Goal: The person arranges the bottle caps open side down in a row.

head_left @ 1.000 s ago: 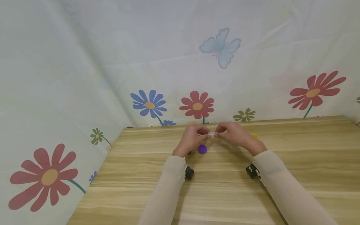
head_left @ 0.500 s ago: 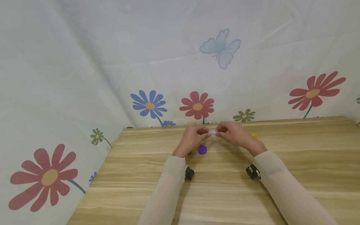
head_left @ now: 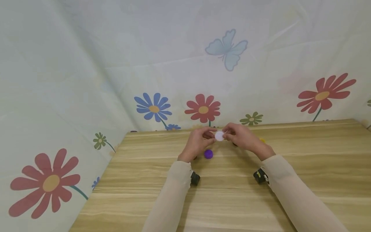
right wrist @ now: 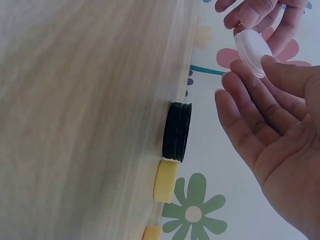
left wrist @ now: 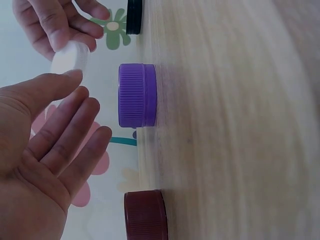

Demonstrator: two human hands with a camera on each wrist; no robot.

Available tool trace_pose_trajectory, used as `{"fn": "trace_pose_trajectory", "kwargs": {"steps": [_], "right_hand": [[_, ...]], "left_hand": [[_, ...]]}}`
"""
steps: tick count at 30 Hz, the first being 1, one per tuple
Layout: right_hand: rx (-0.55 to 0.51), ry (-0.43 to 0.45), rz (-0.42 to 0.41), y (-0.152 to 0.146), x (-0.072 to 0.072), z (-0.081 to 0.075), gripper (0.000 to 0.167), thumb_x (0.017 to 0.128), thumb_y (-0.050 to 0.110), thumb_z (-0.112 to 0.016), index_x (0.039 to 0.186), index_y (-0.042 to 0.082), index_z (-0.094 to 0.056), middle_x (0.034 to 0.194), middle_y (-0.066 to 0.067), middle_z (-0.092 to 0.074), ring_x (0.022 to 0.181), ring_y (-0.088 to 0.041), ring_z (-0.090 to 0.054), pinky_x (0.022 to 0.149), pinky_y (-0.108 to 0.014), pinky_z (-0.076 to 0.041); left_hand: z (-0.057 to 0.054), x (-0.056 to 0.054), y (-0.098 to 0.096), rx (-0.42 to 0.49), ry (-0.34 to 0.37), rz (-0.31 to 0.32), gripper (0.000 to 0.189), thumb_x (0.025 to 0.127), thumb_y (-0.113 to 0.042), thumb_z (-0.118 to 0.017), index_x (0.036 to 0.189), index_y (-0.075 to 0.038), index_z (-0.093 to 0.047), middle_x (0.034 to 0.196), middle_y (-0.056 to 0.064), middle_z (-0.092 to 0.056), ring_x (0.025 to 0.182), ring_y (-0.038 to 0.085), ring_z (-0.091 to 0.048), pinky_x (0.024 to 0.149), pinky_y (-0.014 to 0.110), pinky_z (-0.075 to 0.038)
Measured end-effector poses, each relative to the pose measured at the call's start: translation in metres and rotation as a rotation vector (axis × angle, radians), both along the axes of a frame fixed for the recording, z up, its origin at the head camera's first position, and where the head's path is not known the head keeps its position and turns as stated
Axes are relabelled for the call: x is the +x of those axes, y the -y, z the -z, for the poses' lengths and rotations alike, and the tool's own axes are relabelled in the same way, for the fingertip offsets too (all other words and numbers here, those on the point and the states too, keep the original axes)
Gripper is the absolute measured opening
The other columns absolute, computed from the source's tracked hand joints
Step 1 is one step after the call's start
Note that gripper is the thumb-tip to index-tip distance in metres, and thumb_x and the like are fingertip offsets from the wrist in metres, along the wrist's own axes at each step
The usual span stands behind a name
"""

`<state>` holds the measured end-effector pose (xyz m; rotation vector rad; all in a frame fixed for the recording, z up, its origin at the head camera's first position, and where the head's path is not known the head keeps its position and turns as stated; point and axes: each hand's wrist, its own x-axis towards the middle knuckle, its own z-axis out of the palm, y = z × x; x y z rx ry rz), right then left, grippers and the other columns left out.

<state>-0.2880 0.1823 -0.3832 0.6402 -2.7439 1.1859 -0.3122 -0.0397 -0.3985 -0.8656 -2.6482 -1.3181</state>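
Note:
A small white bottle cap (head_left: pixel 219 136), its flat face turned to the head camera, is held up between both hands above the table's far part. My left hand (head_left: pixel 197 141) pinches its left edge, thumb pad on the rim in the left wrist view. From the other side my right hand (head_left: pixel 242 137) pinches the same cap, thumb on its edge and fingers behind. The ribbed side of the white cap (right wrist: pixel 252 52) shows in the right wrist view. Below the left hand, a purple bottle cap (left wrist: pixel 136 95) lies on the wooden table (head_left: pixel 226 206).
A dark red-brown cap (left wrist: pixel 145 215) lies near the left wrist. Under the right hand are a black cap (right wrist: pixel 176 132) and a yellow cap (right wrist: pixel 165 182), with another orange-yellow piece (right wrist: pixel 151 233) at the frame's edge. A flowered cloth (head_left: pixel 174 64) hangs behind the table.
The white cap has turned from edge-on to face-on towards the head camera. My right fingers have shifted slightly with it; the left hand has hardly moved.

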Motion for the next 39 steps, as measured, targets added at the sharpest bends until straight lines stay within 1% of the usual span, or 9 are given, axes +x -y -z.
{"fn": "trace_pose_trajectory", "kwargs": {"steps": [3,7,10,17,24,28,32,35,39], "right_hand": [[-0.017,0.017,-0.001,-0.0001,-0.0002,-0.0006,0.022,0.105,0.007,-0.066,0.122,-0.007,-0.065,0.097,-0.012,-0.075,0.079,-0.026,-0.066,0.069,-0.036,-0.052],[-0.036,0.038,-0.001,-0.0005,-0.0006,-0.0005,0.023,0.106,0.006,-0.064,0.124,-0.007,-0.063,0.099,-0.014,-0.075,0.085,-0.034,-0.069,0.071,-0.037,-0.053],[-0.043,0.052,-0.002,-0.0014,-0.0001,0.0002,0.021,0.106,0.005,-0.063,0.123,-0.007,-0.063,0.099,-0.015,-0.075,0.087,-0.036,-0.07,0.071,-0.037,-0.054],[-0.033,0.057,-0.006,-0.0025,0.0011,-0.0004,0.022,0.106,0.008,-0.065,0.123,-0.005,-0.065,0.102,-0.015,-0.075,0.087,-0.033,-0.069,0.073,-0.039,-0.054],[0.006,0.042,-0.004,-0.0024,0.0001,-0.0008,0.029,0.099,0.008,-0.077,0.123,-0.005,-0.067,0.105,-0.013,-0.076,0.099,-0.03,-0.072,0.085,-0.046,-0.058],[0.013,0.026,-0.008,-0.0028,0.0002,-0.0002,0.028,0.098,0.006,-0.077,0.121,-0.005,-0.068,0.105,-0.014,-0.076,0.099,-0.031,-0.072,0.087,-0.049,-0.058],[-0.007,0.0,-0.014,-0.0024,0.0005,-0.0009,0.025,0.097,0.007,-0.078,0.117,-0.005,-0.069,0.104,-0.014,-0.076,0.098,-0.032,-0.073,0.088,-0.05,-0.058],[-0.017,0.004,-0.007,-0.0021,0.0017,-0.0015,0.024,0.096,0.008,-0.08,0.115,-0.004,-0.071,0.103,-0.013,-0.076,0.098,-0.031,-0.073,0.089,-0.05,-0.058],[-0.007,0.016,0.006,-0.003,0.0045,-0.0022,0.025,0.095,0.011,-0.082,0.115,-0.002,-0.072,0.103,-0.011,-0.076,0.098,-0.029,-0.072,0.09,-0.049,-0.058]], "left_hand": [[-0.0002,0.0002,0.0003,0.0,0.005,0.002,0.037,0.096,-0.008,-0.08,0.132,-0.011,-0.074,0.101,0.003,-0.077,0.093,0.015,-0.074,0.084,0.026,-0.059],[-0.0002,0.0002,0.0004,0.002,0.007,0.001,0.037,0.095,-0.01,-0.082,0.131,-0.013,-0.075,0.099,0.001,-0.077,0.092,0.014,-0.073,0.083,0.026,-0.059],[0.0007,0.0006,-0.0001,-0.002,0.018,0.002,0.037,0.094,-0.011,-0.083,0.131,-0.013,-0.075,0.098,-0.001,-0.076,0.091,0.012,-0.072,0.082,0.025,-0.059],[0.0006,0.0012,-0.0003,-0.004,0.013,0.007,0.038,0.094,-0.013,-0.083,0.131,-0.012,-0.075,0.095,-0.003,-0.075,0.091,0.013,-0.072,0.081,0.026,-0.059],[-0.0005,0.0015,-0.0004,-0.004,0.027,0.001,0.037,0.095,-0.016,-0.083,0.13,-0.012,-0.075,0.096,-0.004,-0.075,0.092,0.012,-0.071,0.078,0.026,-0.058],[-0.0004,0.0014,-0.0008,0.0,0.021,0.021,0.034,0.095,-0.017,-0.083,0.128,-0.011,-0.076,0.099,-0.003,-0.077,0.094,0.012,-0.071,0.081,0.026,-0.058],[-0.0021,0.002,-0.0014,0.015,0.012,0.047,0.029,0.096,-0.016,-0.082,0.124,-0.011,-0.078,0.108,-0.002,-0.078,0.1,0.014,-0.073,0.087,0.027,-0.059],[-0.0027,0.0028,-0.0017,0.022,0.043,0.04,0.029,0.095,-0.017,-0.082,0.124,-0.013,-0.078,0.114,-0.004,-0.078,0.104,0.013,-0.073,0.089,0.027,-0.059],[-0.002,0.0044,-0.0019,0.028,0.091,0.018,0.033,0.095,-0.02,-0.084,0.126,-0.016,-0.077,0.116,-0.007,-0.077,0.106,0.012,-0.072,0.089,0.028,-0.059]]}}
